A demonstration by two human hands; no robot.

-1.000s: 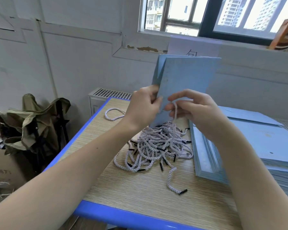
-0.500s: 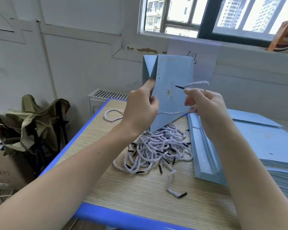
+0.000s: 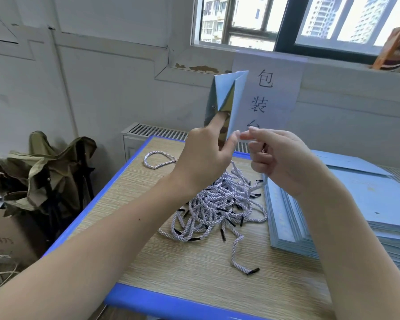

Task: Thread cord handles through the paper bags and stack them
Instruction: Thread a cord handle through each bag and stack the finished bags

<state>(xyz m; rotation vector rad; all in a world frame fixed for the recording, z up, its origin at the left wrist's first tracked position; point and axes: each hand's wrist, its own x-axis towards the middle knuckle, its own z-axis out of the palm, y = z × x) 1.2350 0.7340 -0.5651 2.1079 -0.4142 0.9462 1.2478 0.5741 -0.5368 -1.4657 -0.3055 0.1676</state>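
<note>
Both hands work: left hand [image 3: 203,155] pinches the paper bag [image 3: 226,100] (edge-on), right hand [image 3: 275,158] pinches a cord [image 3: 264,181]; steadying helps threading.

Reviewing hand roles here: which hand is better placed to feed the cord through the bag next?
Probably the right hand: it pinches the cord beside the bag's edge, while the left hand holds the paper bag upright.

Cord pile [image 3: 219,204] mid-table [image 3: 194,273], bag stack [image 3: 367,204] right, radiator [image 3: 155,131] behind
</note>
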